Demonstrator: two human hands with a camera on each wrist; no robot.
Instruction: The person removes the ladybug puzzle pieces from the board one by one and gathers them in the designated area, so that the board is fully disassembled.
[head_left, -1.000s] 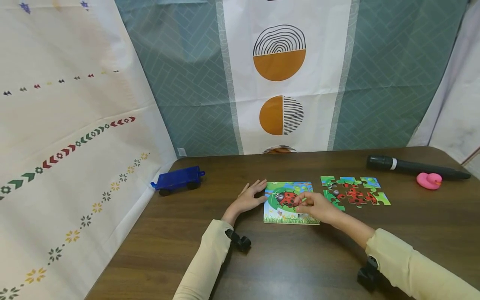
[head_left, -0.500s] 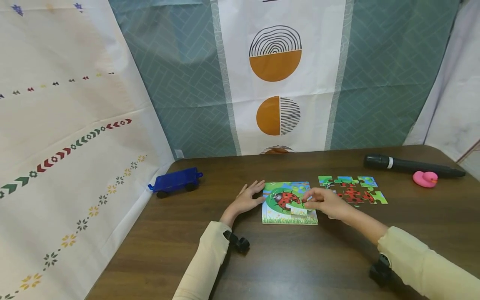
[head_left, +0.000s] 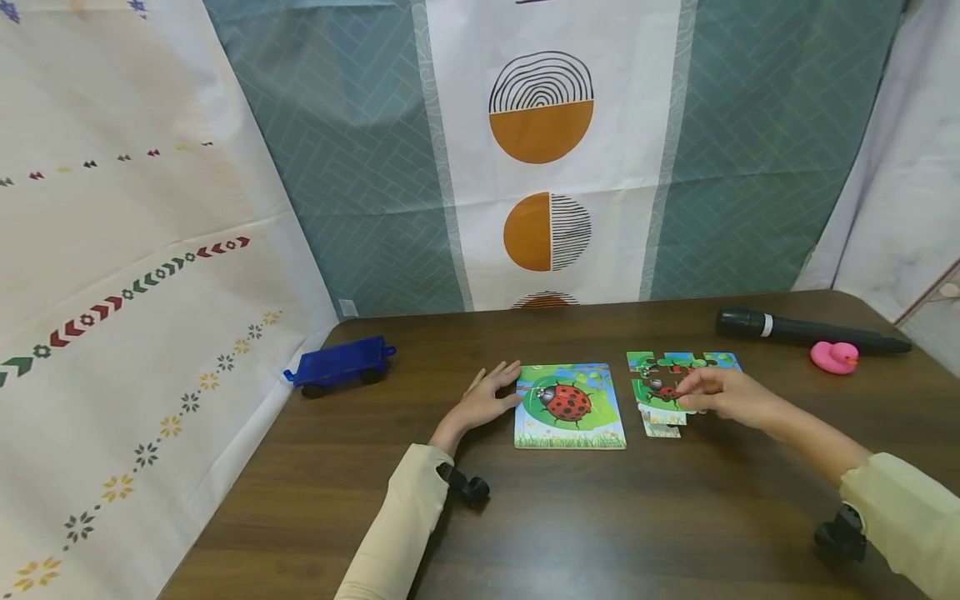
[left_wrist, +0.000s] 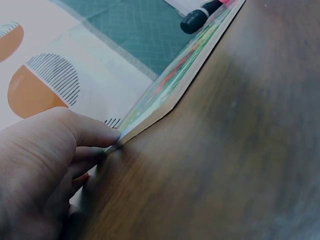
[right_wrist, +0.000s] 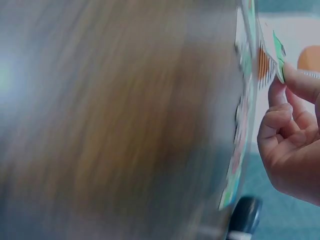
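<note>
A square ladybug picture board [head_left: 568, 408] lies flat on the table. My left hand [head_left: 483, 402] rests at its left side with fingers spread and fairly straight, and in the left wrist view the thumb [left_wrist: 97, 131] touches the board's edge. To the right, my right hand [head_left: 738, 397] pinches a puzzle piece [right_wrist: 275, 52] between thumb and finger, above the lower left of a partly laid ladybug puzzle [head_left: 647, 361]. The hand hides the puzzle's right part. Another pale-green piece [head_left: 663, 432] shows just below the held one.
A blue toy wagon [head_left: 341, 365] stands at the table's left edge. At the back right lie a black microphone-like stick [head_left: 817, 331] and a pink rubber duck [head_left: 834, 357]. Patterned cloths [head_left: 375, 167] hang behind and beside the table [head_left: 525, 517].
My right hand has carried the puzzle piece from over the picture board rightward to the laid pieces. My left hand has stayed at the board's left edge. The head view has shifted slightly.
</note>
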